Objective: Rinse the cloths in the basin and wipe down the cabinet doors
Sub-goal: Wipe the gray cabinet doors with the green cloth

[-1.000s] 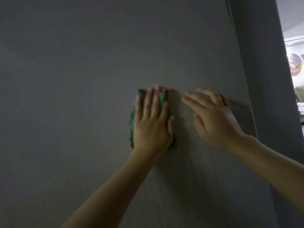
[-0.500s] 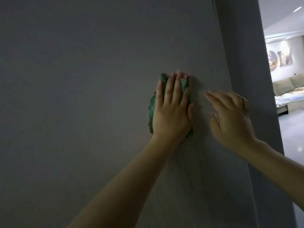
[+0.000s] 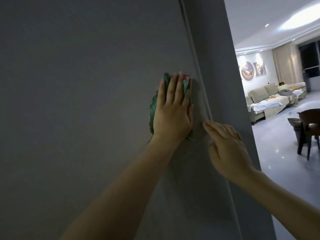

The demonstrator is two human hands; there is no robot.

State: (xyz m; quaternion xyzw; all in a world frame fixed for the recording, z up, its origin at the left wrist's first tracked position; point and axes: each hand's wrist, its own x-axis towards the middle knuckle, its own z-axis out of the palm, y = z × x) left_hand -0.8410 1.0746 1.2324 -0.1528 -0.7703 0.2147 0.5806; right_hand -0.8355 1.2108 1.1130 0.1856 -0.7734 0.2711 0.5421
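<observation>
A: What fills the view?
B: A flat grey cabinet door [image 3: 78, 101], its right edge against a grey side panel [image 3: 225, 84].
A: And past it?
B: On the far right, a lit living room: pale sofa [image 3: 259, 99], glossy floor [image 3: 277, 153], dark chair [image 3: 306, 129].
A: The hands?
B: The left hand [image 3: 173, 111] presses the green cloth [image 3: 153, 108] flat on the door with straight fingers. The right hand [image 3: 226, 146], fingers relaxed, touches the door's edge, holding nothing.
</observation>
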